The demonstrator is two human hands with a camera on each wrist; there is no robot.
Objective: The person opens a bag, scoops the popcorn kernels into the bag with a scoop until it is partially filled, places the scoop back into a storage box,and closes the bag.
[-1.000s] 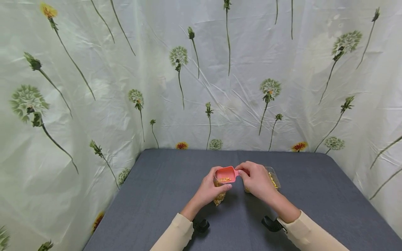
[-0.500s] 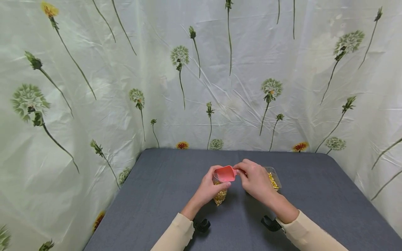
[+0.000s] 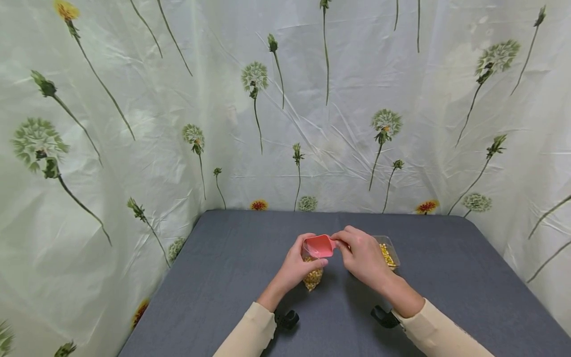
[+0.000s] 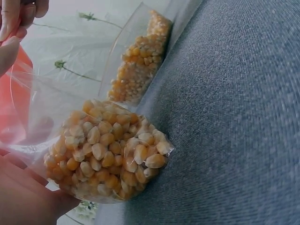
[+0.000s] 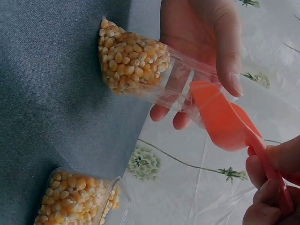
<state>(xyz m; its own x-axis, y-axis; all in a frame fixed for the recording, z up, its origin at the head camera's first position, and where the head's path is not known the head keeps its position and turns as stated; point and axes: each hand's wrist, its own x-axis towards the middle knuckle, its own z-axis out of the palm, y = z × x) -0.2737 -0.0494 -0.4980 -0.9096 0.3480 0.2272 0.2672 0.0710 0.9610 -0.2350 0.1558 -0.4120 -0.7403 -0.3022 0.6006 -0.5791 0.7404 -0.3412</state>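
The scoop [image 3: 319,246] is now emptied, probably into the bag [image 5: 164,91]. Right fingers [image 5: 255,168] pinch the scoop, left fingers [image 5: 182,120] the bag.

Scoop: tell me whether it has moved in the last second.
Yes. In the head view, the scoop has shifted slightly left, farther from the box.

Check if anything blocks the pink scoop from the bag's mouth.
Nothing visible does. The pink scoop, held by its handle in the right grip, has its front edge at the bag's open mouth. The left grip holds the bag from outside, leaving that side clear.
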